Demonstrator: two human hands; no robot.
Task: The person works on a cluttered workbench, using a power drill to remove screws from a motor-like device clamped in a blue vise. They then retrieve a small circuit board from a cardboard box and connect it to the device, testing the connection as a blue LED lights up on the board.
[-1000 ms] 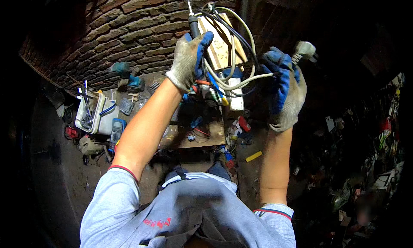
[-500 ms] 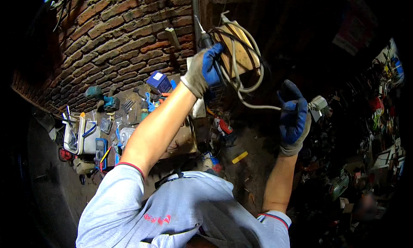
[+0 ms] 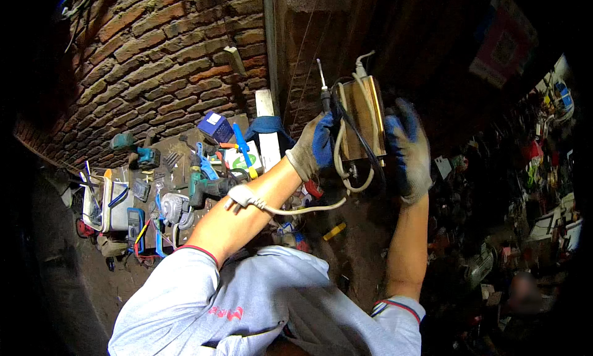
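My left hand (image 3: 315,143), in a grey glove with blue palm, is closed on a soldering iron (image 3: 325,96) with a black handle and thin pale tip pointing up. Beside it hangs a brown and metallic box (image 3: 358,121) with grey and black cords looped about it. Whether my fingers also grip the box or cords is hidden. A grey cord's plug (image 3: 244,198) hangs over my left forearm. My right hand (image 3: 407,152), gloved alike and slightly blurred, stands open at the box's right side, its fingers upward.
A brick wall (image 3: 173,65) rises at the back left. On the cluttered bench are a blue box (image 3: 215,128), a green drill (image 3: 207,186), a multimeter (image 3: 134,223) and a white container (image 3: 117,204). A yellow object (image 3: 334,232) lies below. Piled clutter fills the right.
The box has turned more upright and moved slightly right and down. The plug has swung from beside my right hand to over my left forearm. My right hand has moved up next to the box.
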